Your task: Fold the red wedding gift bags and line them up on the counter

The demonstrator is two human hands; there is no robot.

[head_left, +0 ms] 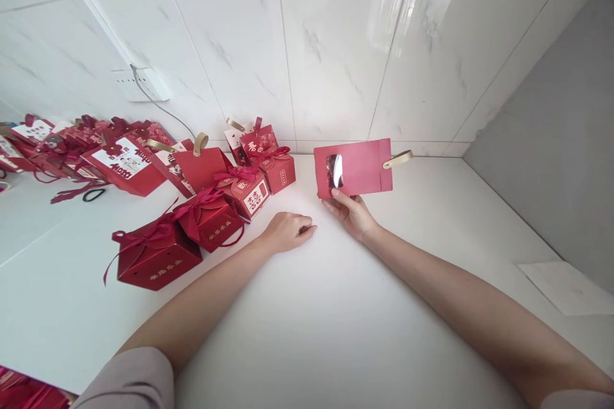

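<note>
My right hand (pixel 354 214) grips a red gift box (pixel 362 169) by its lower left edge, thumb in front. The box is raised over the table and turned sideways, with a gold strap (pixel 400 158) at its right end. A small shiny window or patch (pixel 334 171) shows near the thumb; what it is I cannot tell for sure. Curled into a loose fist, my left hand (pixel 290 231) rests on the white table (pixel 326 319), and nothing shows in it. Just left of it stands a white-fronted red box (pixel 252 198) with a ribbon bow.
Red ribboned boxes (pixel 160 262) stand in a row at the left. Behind them are red gift boxes with gold straps (pixel 201 166) and a pile of decorated boxes (pixel 119 166). A cable runs from a wall socket (pixel 141 85). White paper (pixel 568 286) lies at the right.
</note>
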